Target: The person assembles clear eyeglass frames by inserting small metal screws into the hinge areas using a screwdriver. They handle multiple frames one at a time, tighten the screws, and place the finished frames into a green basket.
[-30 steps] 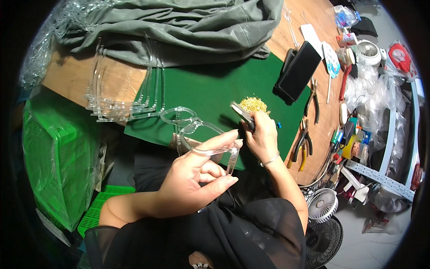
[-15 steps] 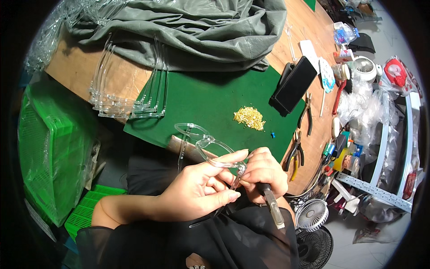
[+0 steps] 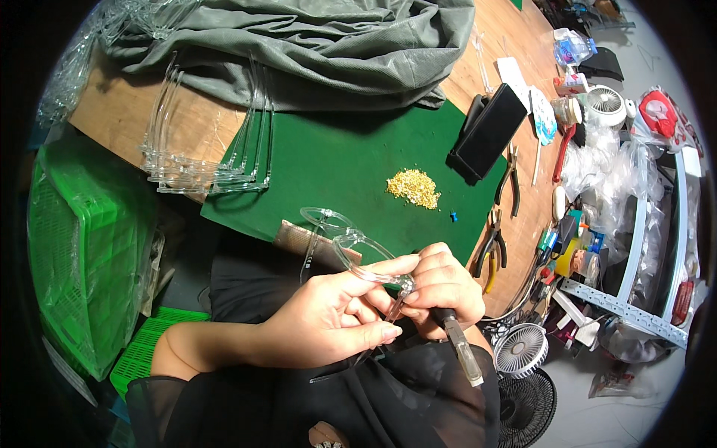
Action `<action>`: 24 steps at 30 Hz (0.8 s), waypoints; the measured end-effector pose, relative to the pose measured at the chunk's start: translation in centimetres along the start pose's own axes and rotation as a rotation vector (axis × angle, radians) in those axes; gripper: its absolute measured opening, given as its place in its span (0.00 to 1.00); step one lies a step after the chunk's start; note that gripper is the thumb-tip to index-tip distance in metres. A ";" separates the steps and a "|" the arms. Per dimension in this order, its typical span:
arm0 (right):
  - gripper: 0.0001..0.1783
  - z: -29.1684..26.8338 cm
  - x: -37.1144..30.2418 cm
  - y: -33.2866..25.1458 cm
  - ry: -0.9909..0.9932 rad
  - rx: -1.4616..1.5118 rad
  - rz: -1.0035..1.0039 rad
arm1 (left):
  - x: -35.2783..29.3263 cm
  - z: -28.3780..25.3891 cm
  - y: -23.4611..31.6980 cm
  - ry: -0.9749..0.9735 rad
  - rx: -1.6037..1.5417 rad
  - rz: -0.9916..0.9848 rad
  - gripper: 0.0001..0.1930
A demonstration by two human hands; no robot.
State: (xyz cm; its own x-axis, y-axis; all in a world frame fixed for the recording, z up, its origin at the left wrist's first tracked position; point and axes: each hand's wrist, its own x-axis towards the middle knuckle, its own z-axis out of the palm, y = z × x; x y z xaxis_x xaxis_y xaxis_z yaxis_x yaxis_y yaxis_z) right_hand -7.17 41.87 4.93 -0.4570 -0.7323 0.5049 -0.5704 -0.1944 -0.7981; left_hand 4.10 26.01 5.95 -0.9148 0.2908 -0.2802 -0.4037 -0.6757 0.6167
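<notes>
A clear plastic eyeglass frame is pinched in my left hand, its thumb and fingers closed around one temple near the hinge. My right hand meets it at that hinge, with the fingers wrapped around a slim hand tool that looks like a screwdriver. The tool has a black grip and a grey end pointing down toward my lap. Its working tip is hidden by my fingers. Beyond my hands, tiny gold-coloured pieces lie heaped on a green mat.
Several clear frames stand lined up at the mat's left. Grey cloth covers the back. To the right lie a black phone, pliers and cutters. Green crates stand at the left, small fans at the lower right.
The tool's grey end has swung slightly right and down. The eyeglass frame has shifted a little to the right, still between both hands at the hinge. The view has moved slightly.
</notes>
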 end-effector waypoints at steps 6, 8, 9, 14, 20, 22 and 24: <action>0.09 0.1 0.1 0.0 -0.009 0.061 0.033 | -0.1 -0.3 -0.5 -0.023 -0.013 0.008 0.37; 0.09 0.3 -0.1 -0.1 0.017 0.070 0.057 | 0.0 -0.3 -0.6 -0.016 -0.042 0.016 0.37; 0.09 0.3 -0.1 -0.1 0.024 0.071 0.068 | 0.0 -0.3 -0.7 -0.011 -0.057 0.021 0.37; 0.07 -0.5 -0.5 0.3 0.029 -0.004 0.036 | -0.2 0.2 -0.2 0.084 -0.007 0.004 0.37; 0.07 -2.6 -3.7 6.1 -0.102 -0.744 0.517 | -0.3 -0.3 -0.1 0.143 0.032 0.185 0.36; 0.08 -1.4 -4.4 7.1 -0.133 -0.858 0.461 | -0.2 0.0 -0.1 0.162 0.016 0.145 0.36; 0.09 -1.4 -4.2 7.6 -0.121 -0.869 0.503 | -0.2 -0.1 0.1 0.179 0.050 0.178 0.36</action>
State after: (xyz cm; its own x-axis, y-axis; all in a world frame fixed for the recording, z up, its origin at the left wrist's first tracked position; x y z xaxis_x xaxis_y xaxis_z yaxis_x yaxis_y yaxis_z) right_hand -10.55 44.41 -2.73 -0.7366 -0.6689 0.1002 -0.6519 0.6626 -0.3688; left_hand 4.29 25.81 5.96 -0.9571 0.0426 -0.2868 -0.2404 -0.6696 0.7027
